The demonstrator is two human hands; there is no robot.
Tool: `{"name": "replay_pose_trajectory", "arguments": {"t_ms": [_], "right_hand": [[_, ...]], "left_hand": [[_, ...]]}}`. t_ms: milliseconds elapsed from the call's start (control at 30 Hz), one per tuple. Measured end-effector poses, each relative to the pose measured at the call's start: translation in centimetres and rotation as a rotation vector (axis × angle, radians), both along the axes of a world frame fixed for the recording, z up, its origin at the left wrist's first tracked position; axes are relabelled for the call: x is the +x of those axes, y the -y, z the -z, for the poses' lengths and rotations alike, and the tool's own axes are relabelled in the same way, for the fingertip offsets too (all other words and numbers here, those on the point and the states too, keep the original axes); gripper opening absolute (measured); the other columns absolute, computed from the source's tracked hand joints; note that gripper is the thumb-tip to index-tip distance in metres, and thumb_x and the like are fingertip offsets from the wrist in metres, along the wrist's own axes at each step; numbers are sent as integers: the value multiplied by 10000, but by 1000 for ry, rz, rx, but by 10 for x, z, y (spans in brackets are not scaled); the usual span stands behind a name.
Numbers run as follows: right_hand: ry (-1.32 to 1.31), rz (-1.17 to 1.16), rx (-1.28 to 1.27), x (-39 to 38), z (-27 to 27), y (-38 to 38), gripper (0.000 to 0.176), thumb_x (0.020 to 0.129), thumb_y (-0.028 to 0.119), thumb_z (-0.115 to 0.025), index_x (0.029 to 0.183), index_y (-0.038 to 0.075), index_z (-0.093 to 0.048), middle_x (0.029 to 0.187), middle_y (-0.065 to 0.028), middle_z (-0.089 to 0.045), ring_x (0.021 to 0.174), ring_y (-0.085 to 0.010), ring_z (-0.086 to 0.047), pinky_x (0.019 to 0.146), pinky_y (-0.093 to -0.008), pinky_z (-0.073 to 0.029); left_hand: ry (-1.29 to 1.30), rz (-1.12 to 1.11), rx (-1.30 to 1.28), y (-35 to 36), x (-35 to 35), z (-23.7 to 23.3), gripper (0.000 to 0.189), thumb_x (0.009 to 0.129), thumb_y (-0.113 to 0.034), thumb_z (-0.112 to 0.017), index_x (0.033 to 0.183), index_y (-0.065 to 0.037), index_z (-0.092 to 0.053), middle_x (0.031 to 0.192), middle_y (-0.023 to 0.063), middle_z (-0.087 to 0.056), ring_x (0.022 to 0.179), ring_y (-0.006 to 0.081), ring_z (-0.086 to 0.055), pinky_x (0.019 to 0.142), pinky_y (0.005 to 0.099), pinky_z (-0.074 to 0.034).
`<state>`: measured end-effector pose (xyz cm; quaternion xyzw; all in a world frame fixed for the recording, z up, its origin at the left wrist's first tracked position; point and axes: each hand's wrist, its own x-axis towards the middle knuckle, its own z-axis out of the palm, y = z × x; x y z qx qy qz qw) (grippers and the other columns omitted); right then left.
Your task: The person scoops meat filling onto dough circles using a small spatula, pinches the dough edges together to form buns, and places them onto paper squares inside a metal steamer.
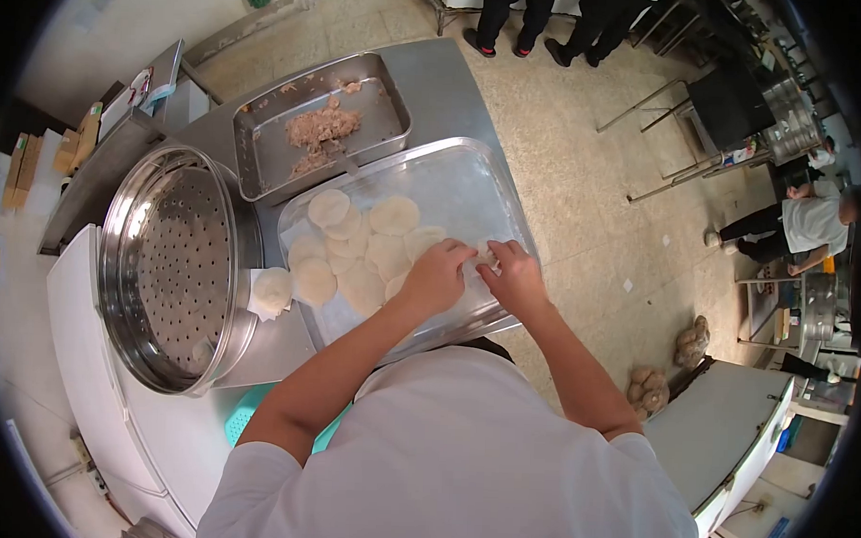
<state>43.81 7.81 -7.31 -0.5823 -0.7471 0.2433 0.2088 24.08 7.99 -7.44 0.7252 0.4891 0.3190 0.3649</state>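
Note:
My left hand [437,278] and my right hand [515,281] meet over the right side of a shallow metal tray [481,171]. Fingertips of both pinch a small piece of pale dough wrapper [484,256], mostly hidden by the fingers. Round, thin dough wrappers [361,290] lie overlapping across the tray's left half, just beyond my left hand. Behind the tray, a deep metal pan [264,149] contains a mound of pinkish minced filling [322,125], with a flat utensil at its near edge.
Left of the tray stands a large round steamer [179,260] with a perforated base and one small pale piece inside. A stack of wrappers on paper [271,292] sits between them. A turquoise basket [245,414] is below my left arm. Other people stand farther off.

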Motion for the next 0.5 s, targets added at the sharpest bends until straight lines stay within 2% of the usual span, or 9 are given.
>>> {"name": "replay_pose_trajectory", "arguments": {"t_ms": [67, 200, 300, 500], "right_hand": [[-13, -4, 5, -2, 0, 1, 472, 804, 147, -814, 1220, 3, -643, 1069, -211, -657, 913, -415, -690, 785, -477, -580], [-49, -6, 93, -3, -8, 3, 432, 819, 122, -795, 1220, 46, -654, 1099, -208, -657, 915, -402, -693, 790, -468, -582], [-18, -40, 65, -3, -4, 2, 428, 825, 116, -785, 1233, 89, -660, 1132, -203, -655, 922, -396, -693, 802, -465, -584], [94, -86, 69, -18, -21, 2, 478, 817, 102, -775, 1281, 117, -659, 1184, -210, -649, 965, -385, -689, 852, -461, -580]], "left_hand": [[13, -10, -21, 2, 0, 2, 313, 858, 71, -549, 1118, -6, -705, 1129, 170, -684, 959, 357, -674, 811, 400, -541], [53, -92, -165, 9, -13, -32, 356, 838, 77, -553, 1147, -21, -703, 1154, 153, -667, 963, 342, -658, 832, 407, -534], [90, -154, -83, 17, -31, -35, 318, 873, 58, -567, 1149, -27, -700, 1144, 141, -671, 932, 316, -663, 811, 384, -535], [199, -287, -204, 52, -79, -42, 258, 917, 48, -594, 1144, -23, -694, 1136, 132, -676, 873, 247, -661, 752, 338, -550]]}}
